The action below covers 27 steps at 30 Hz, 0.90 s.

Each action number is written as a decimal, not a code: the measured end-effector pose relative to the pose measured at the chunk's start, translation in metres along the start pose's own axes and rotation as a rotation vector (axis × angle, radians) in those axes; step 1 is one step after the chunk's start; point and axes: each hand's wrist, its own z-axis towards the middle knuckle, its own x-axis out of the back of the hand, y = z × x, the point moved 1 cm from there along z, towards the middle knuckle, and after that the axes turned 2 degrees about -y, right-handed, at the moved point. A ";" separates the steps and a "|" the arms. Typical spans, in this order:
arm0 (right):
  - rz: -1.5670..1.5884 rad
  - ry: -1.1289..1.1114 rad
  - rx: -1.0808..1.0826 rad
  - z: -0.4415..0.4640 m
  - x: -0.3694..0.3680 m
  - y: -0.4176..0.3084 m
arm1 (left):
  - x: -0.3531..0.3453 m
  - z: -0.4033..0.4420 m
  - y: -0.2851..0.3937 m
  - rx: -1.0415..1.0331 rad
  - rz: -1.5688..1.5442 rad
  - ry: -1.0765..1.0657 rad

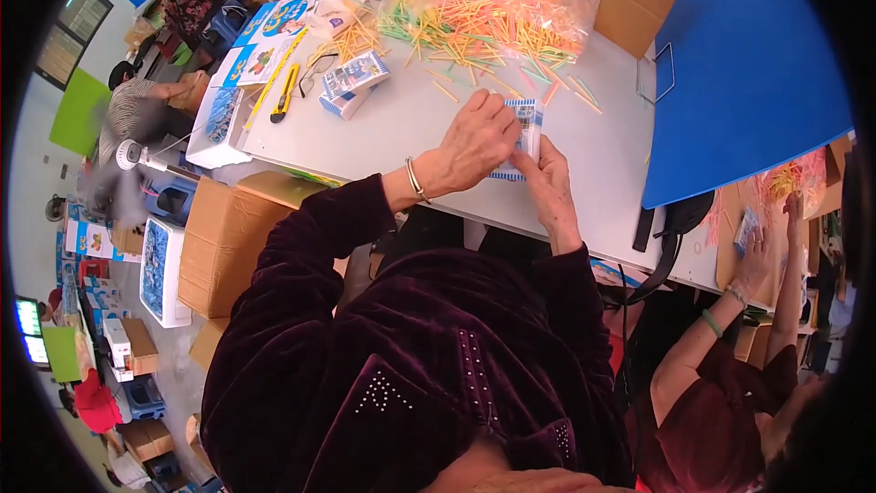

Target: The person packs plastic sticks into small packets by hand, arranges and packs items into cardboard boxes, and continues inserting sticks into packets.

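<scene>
Over the front part of the white table [365,144], a small blue-and-white box [526,128] is between my two hands. My left hand [474,141], with a bracelet at the wrist, has its fingers closed on the box's left side and upper part. Thumb and fingers of my right hand [550,184] pinch its lower right side. The fingers hide part of the box. Beyond my hands lies a large heap of thin coloured sticks [484,27], partly in a clear bag. Similar blue-and-white boxes [356,78] lie to the left.
A yellow cutter [286,93], glasses [312,76] and a yellow tape measure [276,73] lie left. A blue panel [748,64] stands right. Cardboard boxes [224,242] are at lower left. A co-worker [721,402] sits at right, hands [756,260] over another work area.
</scene>
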 end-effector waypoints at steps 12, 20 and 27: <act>-0.115 -0.204 -0.104 -0.016 0.016 -0.011 | -0.020 -0.007 -0.079 0.333 0.246 0.113; 0.006 -0.267 -0.165 -0.018 0.031 -0.014 | 0.012 -0.039 -0.088 0.348 -0.374 -0.314; -0.056 -0.158 -0.152 -0.018 0.042 -0.013 | -0.034 -0.006 -0.029 0.476 -1.497 -0.457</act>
